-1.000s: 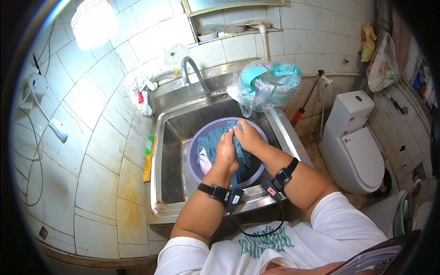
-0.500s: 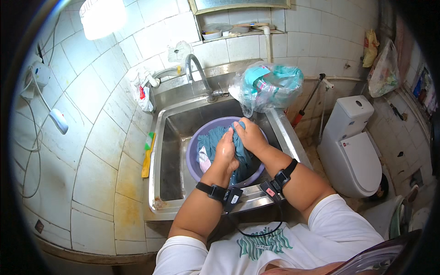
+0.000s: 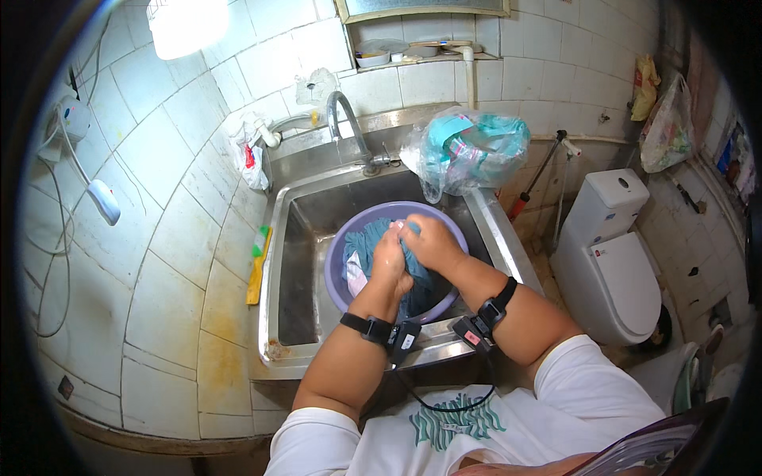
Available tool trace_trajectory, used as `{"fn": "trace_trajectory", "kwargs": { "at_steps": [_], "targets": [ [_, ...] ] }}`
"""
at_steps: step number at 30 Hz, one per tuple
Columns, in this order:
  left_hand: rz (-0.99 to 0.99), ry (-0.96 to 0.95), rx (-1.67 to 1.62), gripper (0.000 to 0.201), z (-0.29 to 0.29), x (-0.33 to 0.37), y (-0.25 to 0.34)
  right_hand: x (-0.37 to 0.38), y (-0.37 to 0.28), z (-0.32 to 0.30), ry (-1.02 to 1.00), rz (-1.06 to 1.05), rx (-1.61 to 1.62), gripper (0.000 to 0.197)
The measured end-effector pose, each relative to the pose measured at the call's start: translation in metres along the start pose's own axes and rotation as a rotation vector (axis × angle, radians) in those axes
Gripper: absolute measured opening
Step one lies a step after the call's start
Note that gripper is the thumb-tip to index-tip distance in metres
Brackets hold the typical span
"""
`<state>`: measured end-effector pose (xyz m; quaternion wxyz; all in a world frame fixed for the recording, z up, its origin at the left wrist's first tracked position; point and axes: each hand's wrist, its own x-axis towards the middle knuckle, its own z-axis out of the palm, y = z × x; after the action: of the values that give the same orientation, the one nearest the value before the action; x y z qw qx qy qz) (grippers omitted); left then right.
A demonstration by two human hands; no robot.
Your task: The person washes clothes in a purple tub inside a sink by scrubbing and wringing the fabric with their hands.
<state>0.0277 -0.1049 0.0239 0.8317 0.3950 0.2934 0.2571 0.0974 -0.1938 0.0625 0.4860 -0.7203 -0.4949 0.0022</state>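
Observation:
A round purple basin [image 3: 336, 296] stands inside the steel sink [image 3: 298, 321]. Bunched blue-green cloth [image 3: 363, 245] fills much of it, with a whitish-pink piece [image 3: 355, 274] at its left side. Over the basin, my left hand [image 3: 389, 260] is closed on the blue-green cloth. Close against it, my right hand [image 3: 432, 242] is curled round another part of the same cloth. The two hands meet at the thumbs, and part of the cloth between them is hidden. Dark water shows in the basin's lower right.
A curved faucet [image 3: 349, 123] rises behind the basin. On the sink's back right corner sits a clear plastic bag [image 3: 476, 151] with teal contents. A yellow-handled brush [image 3: 257, 274] leans at the left rim. To the right stands a white toilet [image 3: 611, 262].
My right hand has turned over, its knuckles now upward, and sits slightly lower and nearer. The left hand stays almost in place, still gripping the cloth.

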Motion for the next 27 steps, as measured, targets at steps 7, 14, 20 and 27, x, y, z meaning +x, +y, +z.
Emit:
{"fn": "trace_trajectory", "kwargs": {
  "at_steps": [7, 14, 20, 27],
  "targets": [
    [-0.116, -0.038, 0.132, 0.045, 0.016, -0.011, 0.002, 0.003, 0.025, -0.004, 0.072, 0.129, 0.051, 0.036],
    [-0.08, -0.18, -0.244, 0.045, -0.009, 0.003, 0.001, -0.009, -0.019, 0.001, -0.013, -0.232, 0.092, 0.03],
    [-0.055, -0.097, 0.157, 0.039, 0.011, -0.009, 0.0, 0.006, 0.027, 0.0, 0.181, 0.142, 0.061, 0.034],
    [0.007, -0.047, 0.08, 0.041, 0.012, -0.019, 0.009, 0.0, 0.01, 0.001, -0.019, 0.129, -0.018, 0.033]
  ]
}}
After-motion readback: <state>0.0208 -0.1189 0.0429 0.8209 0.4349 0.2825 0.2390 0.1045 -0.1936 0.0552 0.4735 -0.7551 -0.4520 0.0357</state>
